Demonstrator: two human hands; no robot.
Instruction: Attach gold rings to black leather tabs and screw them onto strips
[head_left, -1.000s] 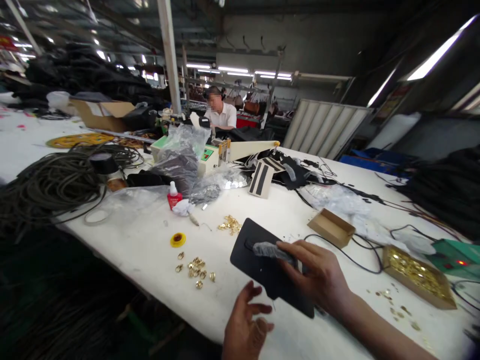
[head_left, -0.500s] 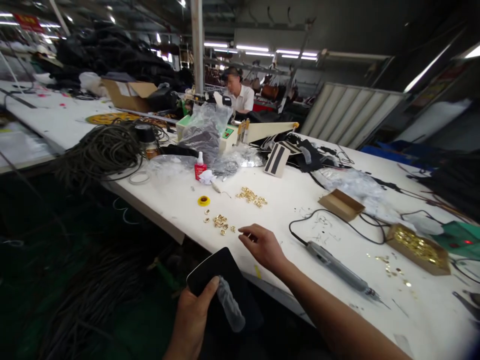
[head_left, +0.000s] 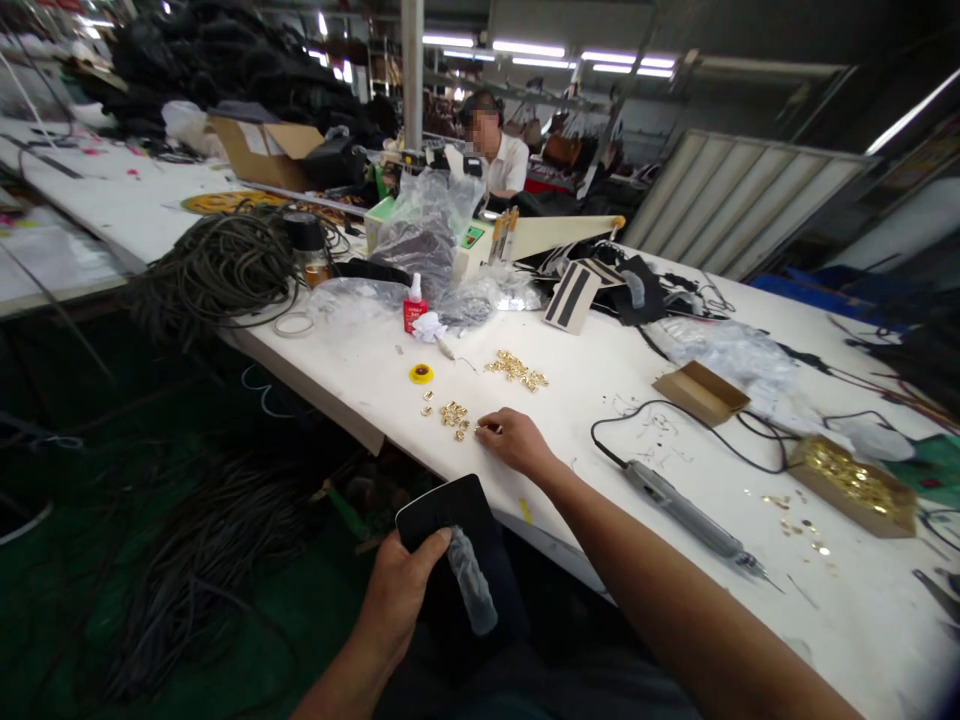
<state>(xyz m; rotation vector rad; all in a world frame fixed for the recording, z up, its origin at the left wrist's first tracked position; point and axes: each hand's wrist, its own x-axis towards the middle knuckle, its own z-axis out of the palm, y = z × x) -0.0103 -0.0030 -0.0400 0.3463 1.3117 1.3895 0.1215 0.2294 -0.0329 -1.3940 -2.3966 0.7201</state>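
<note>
My left hand (head_left: 397,590) grips a flat black panel (head_left: 442,507) with a rounded corner, the thumb on top. A crumpled strip of clear plastic (head_left: 474,585) lies over the panel beside the thumb. Over the white table my right hand (head_left: 514,442) has its fingertips pinched together on a small gold metal fitting (head_left: 478,429). Just left of those fingertips is a little pile of gold fittings (head_left: 453,414). A larger pile of gold fittings (head_left: 516,368) lies farther back. A yellow tape roll (head_left: 421,373) sits to the left of the piles.
A grey electric screwdriver (head_left: 682,512) with a cable lies right of my forearm. Beyond it is a cardboard tray of gold pieces (head_left: 851,475); an open cardboard box (head_left: 701,392) stands nearby. A red bottle (head_left: 415,306) and plastic bags (head_left: 427,230) are behind. A person (head_left: 501,150) sits across the table.
My right hand has come in to the near pile, and its fingers have closed on a fitting at the pile's right edge. The left hand keeps its hold on the black panel. The view has tilted down slightly.
</note>
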